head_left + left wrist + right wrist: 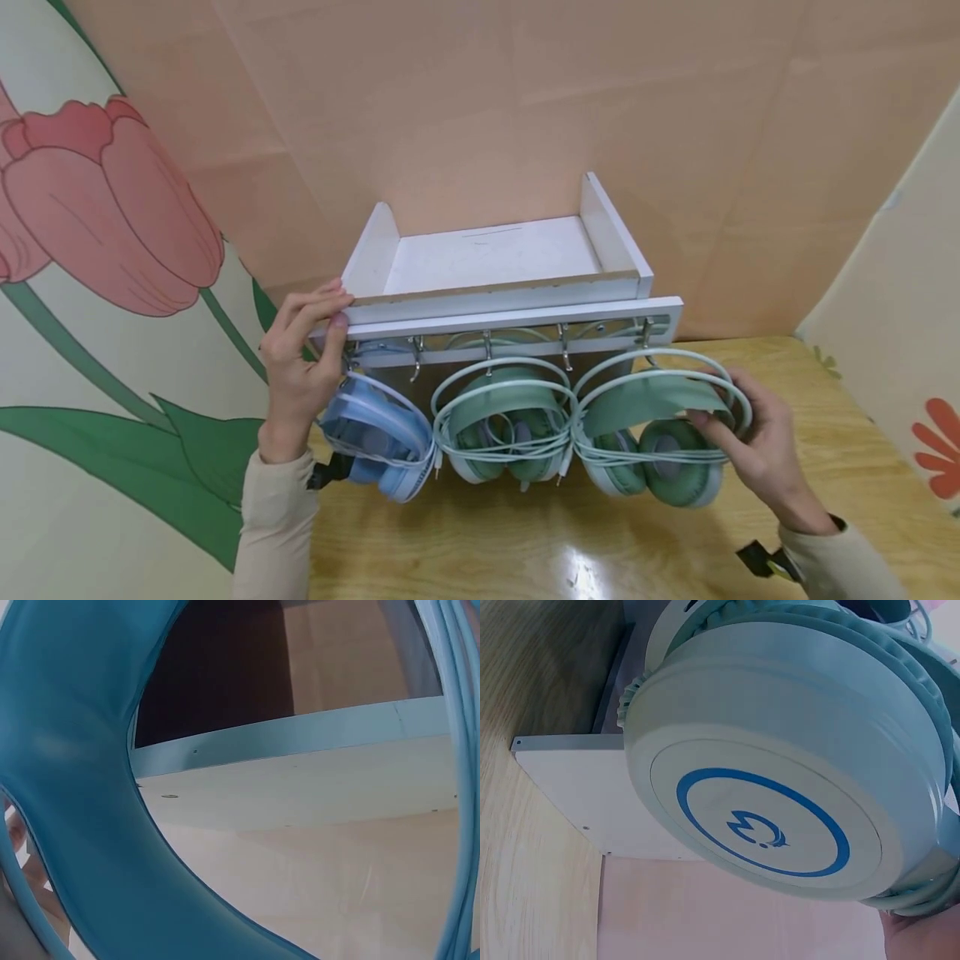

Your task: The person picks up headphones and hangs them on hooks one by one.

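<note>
My left hand (303,358) grips the left end of a white hook shelf (495,314), fingers over the top and thumb on the front. At the right, my right hand (768,454) holds the headband side of green headphones (652,402) with a looped pale cable, hanging below the rightmost hook. Their white ear cup (765,802) fills the right wrist view. Another pair of green headphones (517,387) hangs in the middle. Blue headphones (382,417) hang under my left hand; their blue headband (67,750) crosses the left wrist view closely.
Several metal hooks (564,346) line the shelf's front rail. The shelf stands on a wooden table (465,550) near a peach-coloured backing (525,100). A tulip-painted panel (97,217) rises at the left, a pale flowered panel (907,333) at the right.
</note>
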Demonstrator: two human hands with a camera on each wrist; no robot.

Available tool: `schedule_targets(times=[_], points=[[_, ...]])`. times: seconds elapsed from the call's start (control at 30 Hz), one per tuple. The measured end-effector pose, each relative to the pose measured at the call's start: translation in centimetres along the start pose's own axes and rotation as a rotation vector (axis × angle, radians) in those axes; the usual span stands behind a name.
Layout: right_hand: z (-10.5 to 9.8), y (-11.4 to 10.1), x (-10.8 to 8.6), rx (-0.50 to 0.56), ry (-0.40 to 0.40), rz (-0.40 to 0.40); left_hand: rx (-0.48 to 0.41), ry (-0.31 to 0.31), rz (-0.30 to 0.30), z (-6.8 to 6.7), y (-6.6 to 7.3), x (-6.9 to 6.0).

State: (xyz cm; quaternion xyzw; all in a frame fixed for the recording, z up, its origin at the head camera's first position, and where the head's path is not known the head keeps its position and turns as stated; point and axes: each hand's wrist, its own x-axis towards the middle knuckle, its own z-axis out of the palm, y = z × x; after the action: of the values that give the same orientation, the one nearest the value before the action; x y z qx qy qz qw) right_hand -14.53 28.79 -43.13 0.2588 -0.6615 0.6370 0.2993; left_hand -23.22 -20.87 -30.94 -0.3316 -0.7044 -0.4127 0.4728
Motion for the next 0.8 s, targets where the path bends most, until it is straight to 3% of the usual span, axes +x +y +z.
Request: schedule_targets(times=[0.13,0.37,0.53,0.67,0.8], points=[[-0.2,-0.3,0.0,-0.009,-0.062,0.029,0.014,-0.026,-0.001,-0.2,0.3,0.0],[-1.0,-0.7,0.3,0.093,-0.157,0.053,0.060,-0.128,0.002,-1.4,0.7,-0.1],[-1.7,-0.9,0.4,0.035,-0.220,0.050,0.095,-0.225,-0.008,-2.7,0.6,-0.6],[-2.3,-1.0,0.8,-0.010,-0.262,0.051,0.130,-0.281,-0.046,-3.8,0.2,-1.3],[-3.0,-0.9,0.8,0.004,-0.297,0.040,0.185,-0.331,-0.130,-5.0,-0.6,-2.1]])
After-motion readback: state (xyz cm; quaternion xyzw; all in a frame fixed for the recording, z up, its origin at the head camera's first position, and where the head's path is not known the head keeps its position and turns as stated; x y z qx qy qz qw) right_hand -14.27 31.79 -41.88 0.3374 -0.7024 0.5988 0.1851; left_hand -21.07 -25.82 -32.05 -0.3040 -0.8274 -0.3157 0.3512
